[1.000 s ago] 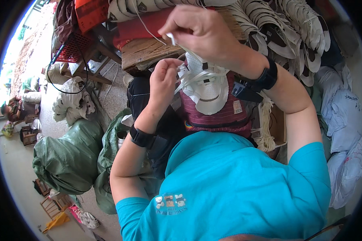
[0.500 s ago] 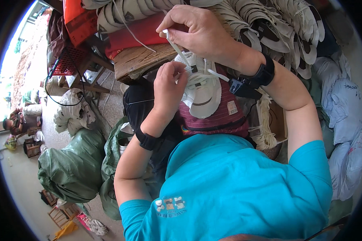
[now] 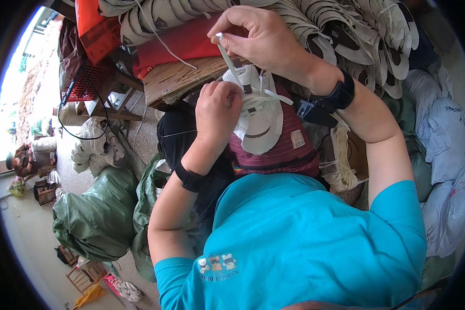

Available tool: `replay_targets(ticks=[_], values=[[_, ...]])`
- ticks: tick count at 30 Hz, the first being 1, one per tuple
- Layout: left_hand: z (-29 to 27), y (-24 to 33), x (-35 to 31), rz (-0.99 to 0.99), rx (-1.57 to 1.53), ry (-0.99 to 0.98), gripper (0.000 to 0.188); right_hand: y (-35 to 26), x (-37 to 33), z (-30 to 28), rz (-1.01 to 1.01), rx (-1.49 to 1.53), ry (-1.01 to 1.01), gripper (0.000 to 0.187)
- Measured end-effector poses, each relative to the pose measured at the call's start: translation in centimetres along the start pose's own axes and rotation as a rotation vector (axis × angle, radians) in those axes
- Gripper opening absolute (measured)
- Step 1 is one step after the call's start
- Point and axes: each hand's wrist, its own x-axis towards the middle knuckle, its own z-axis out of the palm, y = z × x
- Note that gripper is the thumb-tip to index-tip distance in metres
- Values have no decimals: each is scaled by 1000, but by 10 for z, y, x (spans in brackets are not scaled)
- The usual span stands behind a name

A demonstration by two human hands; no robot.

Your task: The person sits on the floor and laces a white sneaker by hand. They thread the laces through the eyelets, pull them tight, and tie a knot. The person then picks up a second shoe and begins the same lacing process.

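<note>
A white shoe upper (image 3: 261, 135) with a mesh part lies over a maroon striped cloth (image 3: 294, 124) on my lap. My right hand (image 3: 258, 39), raised above it, pinches the end of a flat white shoelace (image 3: 228, 61) between thumb and fingers. That lace runs taut down to the upper, and its other end (image 3: 279, 96) sticks out to the right. At the upper's left edge, my left hand (image 3: 218, 111) is closed with its fingers curled against it; the fingertips are partly hidden. A thin straight rod or wire (image 3: 180, 133) shows left of my left wrist.
A wooden bench top (image 3: 175, 80) stands just ahead, with stacked shoe uppers (image 3: 346, 31) and red cloth (image 3: 175, 49) on it. A bundle of pale laces (image 3: 341, 160) hangs at the right. Green sacks (image 3: 95, 214) lie left, white sacks (image 3: 444, 144) right.
My right hand has shifted slightly up and right, still pinching the lace end. The fingers of my left hand have curled in more at the upper's edge.
</note>
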Motion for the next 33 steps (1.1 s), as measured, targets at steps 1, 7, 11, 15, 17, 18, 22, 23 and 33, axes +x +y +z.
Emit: replay_targets(ticks=[1, 7, 11, 15, 17, 18, 22, 23, 33], values=[[1, 2, 1, 4, 27, 2, 7, 5, -3, -1, 42, -3, -30, 17], [1, 7, 5, 56, 220, -12, 5, 16, -40, -14, -43, -385, 42, 34], [7, 5, 5, 91, 109, 7, 7, 17, -75, -20, -201, -561, -162, 13], [3, 0, 5, 6, 24, -45, 11, 40, -100, -1, -174, -527, -148, 11], [-4, 2, 6, -48, -24, -84, 12, 38, -99, 2, -188, -630, -131, 13], [-5, 2, 5, -59, 9, -69, 10, 35, -97, 4, -203, -688, -109, 13], [-2, 1, 4, -34, -6, -61, 15, 37, -94, 10, -199, -758, -100, 16], [0, 2, 5, -23, -24, -64, 16, 39, -94, 11, -169, -738, -111, 16], [-8, 9, 9, 12, 151, -99, 18, 39, -91, 12, -106, -681, -112, 19]])
